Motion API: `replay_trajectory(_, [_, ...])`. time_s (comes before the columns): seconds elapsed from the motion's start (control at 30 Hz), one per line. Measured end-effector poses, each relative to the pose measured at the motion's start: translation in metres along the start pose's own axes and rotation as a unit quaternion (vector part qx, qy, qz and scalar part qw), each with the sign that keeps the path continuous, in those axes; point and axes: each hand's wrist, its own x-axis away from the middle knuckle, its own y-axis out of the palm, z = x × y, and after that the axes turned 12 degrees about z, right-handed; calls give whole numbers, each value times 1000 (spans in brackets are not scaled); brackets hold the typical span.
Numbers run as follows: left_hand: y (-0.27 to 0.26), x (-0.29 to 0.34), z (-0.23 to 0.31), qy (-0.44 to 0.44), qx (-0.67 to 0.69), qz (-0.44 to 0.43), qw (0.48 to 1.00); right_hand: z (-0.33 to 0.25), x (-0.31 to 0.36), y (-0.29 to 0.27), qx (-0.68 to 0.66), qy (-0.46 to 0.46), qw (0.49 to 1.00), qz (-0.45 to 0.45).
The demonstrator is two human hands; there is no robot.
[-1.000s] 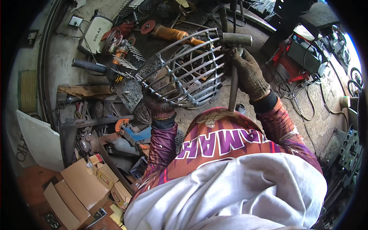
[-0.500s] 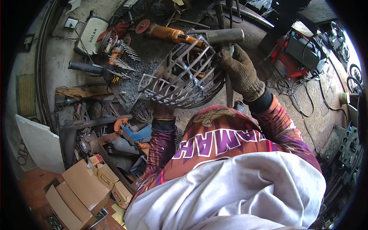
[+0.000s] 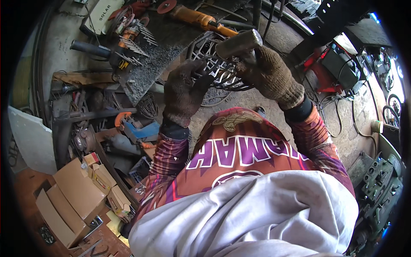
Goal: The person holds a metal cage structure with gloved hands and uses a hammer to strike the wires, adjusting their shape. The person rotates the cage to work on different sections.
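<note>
A hammer with a thick, worn steel head (image 3: 239,44) is gripped in my gloved right hand (image 3: 276,75), the fingers wrapped round the handle just below the head. Under the head sits a cage of welded metal rods (image 3: 224,73), partly covered by the hammer and both gloves. On the cage's left side is my gloved left hand (image 3: 184,92), its thumb and fingers closed at the rods. The hammer's head overlaps the cage in view; whether they touch I cannot tell.
An orange angle grinder (image 3: 192,19) lies on the dark bench (image 3: 171,36), which bears grey filings (image 3: 147,70). A second grinder (image 3: 124,45) lies among rods at left. Cardboard boxes (image 3: 81,192) stand lower left; a red-and-black machine (image 3: 329,68) and cables are at right.
My left hand has come up from beneath the cage to its left side. The cage has turned and lies farther back, and the hammer has tilted with its head lower and nearer.
</note>
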Motion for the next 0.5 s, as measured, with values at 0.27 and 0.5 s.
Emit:
replay_trajectory(0.27, [6,13,-11,-186,218,48,957,-3,-7,-4,-97,93,988,79])
replay_trajectory(0.5, [-7,17,-12,-252,247,123,927,13,15,-20,-126,158,956,212])
